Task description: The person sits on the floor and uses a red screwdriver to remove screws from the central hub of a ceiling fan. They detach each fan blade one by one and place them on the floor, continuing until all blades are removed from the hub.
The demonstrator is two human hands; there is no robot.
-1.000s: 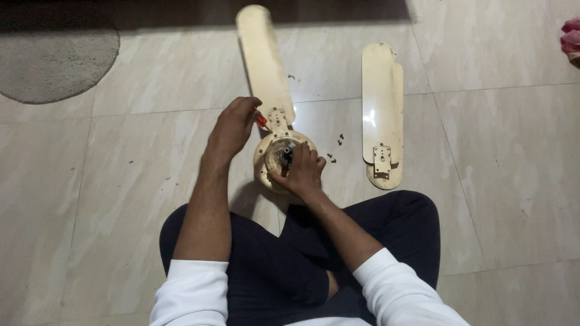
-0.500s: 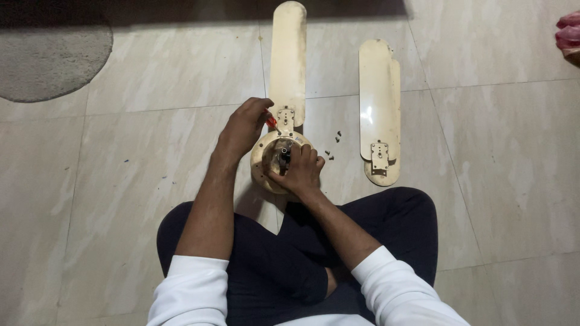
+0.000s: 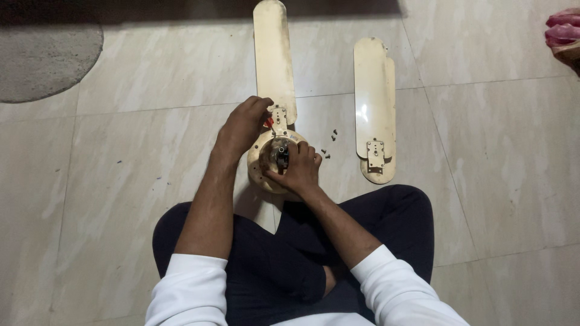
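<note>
We are sitting cross-legged on a floor (image 3: 483,169) of large pale beige tiles with faint marbled streaks and thin grout lines. A grey round rug (image 3: 42,60) lies at the far left corner, and a dark shadowed strip runs along the far edge. At the far right edge a pink and red thing (image 3: 565,30) shows only in part; we cannot tell what it is.

Just in front of our knees sits the cream fan motor housing (image 3: 258,172), with one fan blade (image 3: 273,57) attached and pointing away from us. Our left hand (image 3: 243,127) is closed around a red-handled screwdriver (image 3: 269,122), its tip at the metal bracket where that blade meets the housing. Our right hand (image 3: 299,169) rests on top of the housing, its grip curled over the dark centre hub.

To the right, well apart, lie two loose blades (image 3: 373,102) stacked on each other, their bracket end nearer to us. Between them and the housing a few small dark screws (image 3: 329,145) are scattered on the tile.
</note>
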